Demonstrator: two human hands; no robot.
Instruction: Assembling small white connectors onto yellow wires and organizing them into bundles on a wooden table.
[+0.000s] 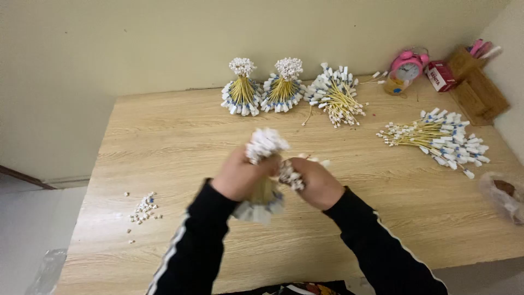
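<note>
My left hand point(238, 176) grips a thick bundle of yellow wires point(264, 166) upright over the wooden table point(180, 142); white plugs stick out of its top and white-and-blue tags hang below the fist. My right hand point(316, 183) is closed on a smaller cluster of the same wires point(289, 176), pressed against the bundle's right side. Both arms wear black sleeves with white stripes.
Two tied standing bundles point(242, 87) point(284, 86) and a looser one point(335, 95) sit at the back. A loose pile of wires point(439, 136) lies right. Small white caps point(143, 209) lie at left. A pink alarm clock point(406, 66), a red box point(440, 75), a wooden holder point(475, 82) and a plastic bag point(505, 194) are at right.
</note>
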